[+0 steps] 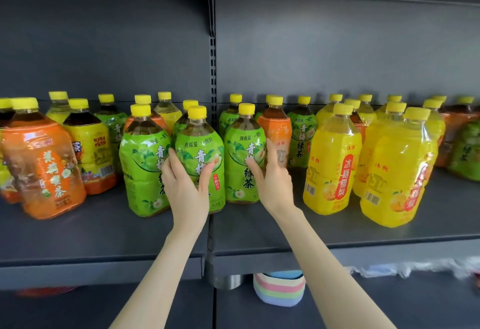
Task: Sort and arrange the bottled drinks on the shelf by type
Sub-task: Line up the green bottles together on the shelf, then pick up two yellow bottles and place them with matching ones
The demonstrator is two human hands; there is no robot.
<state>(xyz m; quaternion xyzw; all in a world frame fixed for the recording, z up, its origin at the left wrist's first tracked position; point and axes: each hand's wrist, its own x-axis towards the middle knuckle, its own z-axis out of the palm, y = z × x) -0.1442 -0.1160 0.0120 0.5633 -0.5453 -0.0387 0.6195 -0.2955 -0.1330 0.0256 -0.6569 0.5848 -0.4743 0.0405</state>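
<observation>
1. Head view: left hand (187, 183) grips the middle green-label bottle (200, 144), fingers on its left side, thumb across the label.
2. Right hand (272, 180) grips the right green-label bottle (241, 146), thumb on the front, fingers along its right side.
3. Both bottles stand upright, side by side, at the centre of the shelf (104, 227).
4. Orange-label bottles (44, 167) stand at left; yellow bottles (332, 162) stand at right.

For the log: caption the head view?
Left hand grips middle green bottle, right hand grips right green bottle, on grey shelf.
</observation>
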